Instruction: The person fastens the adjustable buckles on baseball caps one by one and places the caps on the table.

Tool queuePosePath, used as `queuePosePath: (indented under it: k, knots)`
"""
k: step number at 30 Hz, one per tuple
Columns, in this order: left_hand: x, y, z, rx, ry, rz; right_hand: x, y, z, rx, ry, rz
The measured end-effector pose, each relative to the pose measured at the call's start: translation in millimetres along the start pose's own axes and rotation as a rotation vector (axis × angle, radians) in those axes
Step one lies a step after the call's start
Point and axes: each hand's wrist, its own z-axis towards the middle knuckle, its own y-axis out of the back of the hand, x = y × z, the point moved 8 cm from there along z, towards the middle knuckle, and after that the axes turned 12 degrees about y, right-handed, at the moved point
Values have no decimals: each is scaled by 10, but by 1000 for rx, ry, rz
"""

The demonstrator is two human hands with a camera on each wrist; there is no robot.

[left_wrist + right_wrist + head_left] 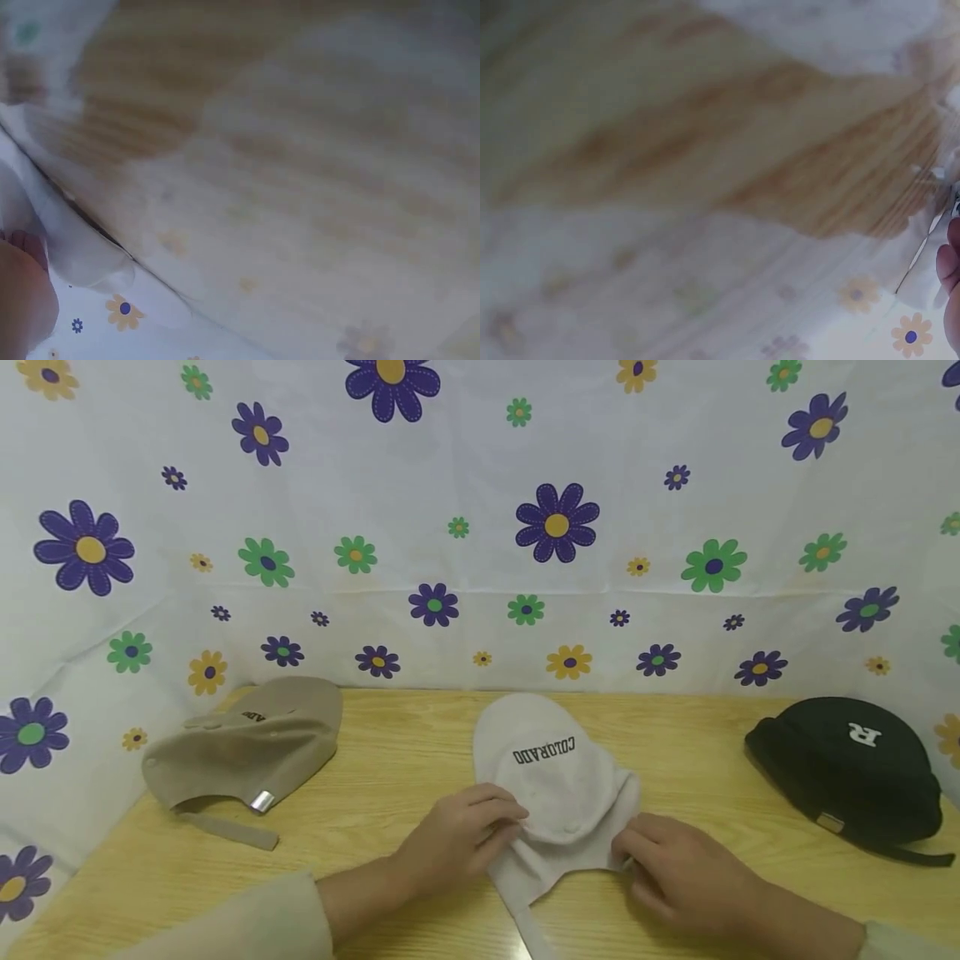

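Note:
A white baseball cap (555, 777) lettered COLORADO lies on the table in the middle of the head view, brim pointing away. Its crown is partly folded down, and a loose strap (534, 931) trails toward the near edge. On its left side my left hand (472, 831) pinches the fabric between thumb and fingers. At the back right edge, my right hand (678, 868) grips the cap, with a small bit of something shiny at the fingertips. In the wrist views only part of each hand shows at the border, next to white fabric.
To the left lies a khaki cap (247, 752) with a metal buckle (262, 802) and loose strap. A black cap (847, 768) with a white R sits at the right. Behind the wooden table (405, 735) hangs a white flowered cloth (480, 568).

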Motion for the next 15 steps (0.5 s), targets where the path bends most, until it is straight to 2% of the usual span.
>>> queuePosePath:
  k: [3, 6, 11, 15]
  knots:
    - [62, 53, -18, -42, 98, -73, 13, -3, -2, -10, 29, 12]
    - [94, 125, -57, -98, 156, -122, 6, -26, -13, 8, 30, 42]
    - [64, 208, -131, -164, 175, -126, -16, -71, -31, 50, 6, 128]
    - [28, 233, -186, -189, 191, -137, -45, -107, -40, 99, -53, 196]
